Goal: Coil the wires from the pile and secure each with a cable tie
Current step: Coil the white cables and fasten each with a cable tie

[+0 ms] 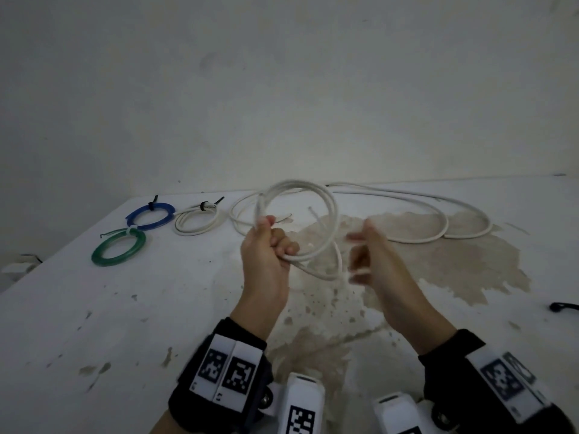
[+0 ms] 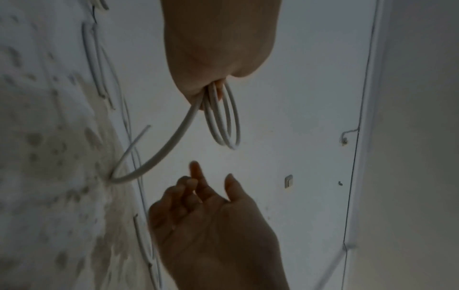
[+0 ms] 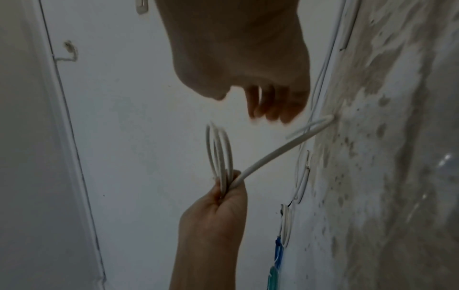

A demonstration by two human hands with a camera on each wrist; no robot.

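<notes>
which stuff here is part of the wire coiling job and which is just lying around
Job:
white coil gripped by left hand
right hand, holding nothing
loose white wire
tied blue coil, green coil, white coil

Lying about:
black item at table edge

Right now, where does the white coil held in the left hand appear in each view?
Head: white coil at centre, above the left hand.
Left wrist: upper centre, hanging from the fist.
Right wrist: lower centre, rising from the fist.
Shared landmark: the loose tail running to the stained table.
</notes>
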